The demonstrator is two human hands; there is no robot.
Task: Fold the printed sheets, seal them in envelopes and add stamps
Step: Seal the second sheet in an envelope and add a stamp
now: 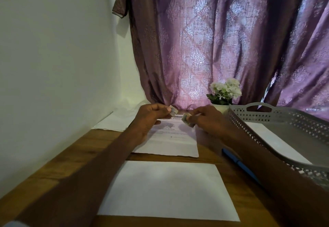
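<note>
Both hands are up over the far half of the wooden table [58, 157], working above the printed sheet [170, 143] that lies flat there. The left hand [149, 118] pinches a small stamp [173, 111] between thumb and fingers, holding it just clear of the paper. The right hand [208, 119] has its fingers curled around a second small piece [187, 119] — greenish, stamp-like, too blurred to read. The two pieces sit close together but apart, both above the top edge of the sheet.

Nearer the camera, a white envelope [169, 191] lies flat and square to the table edge, just this side of the printed sheet, with a strip of bare wood between them. A blue pen [240, 166] lies beside the envelope on the right, partly under the right forearm.

On the right stands a grey perforated tray [277, 118] with a white sheet [274, 141] inside. Behind the hands — a small pot of white flowers [225, 91] against the purple patterned curtain [213, 39]. More white papers [112, 123] lie at the far left by the wall.
</note>
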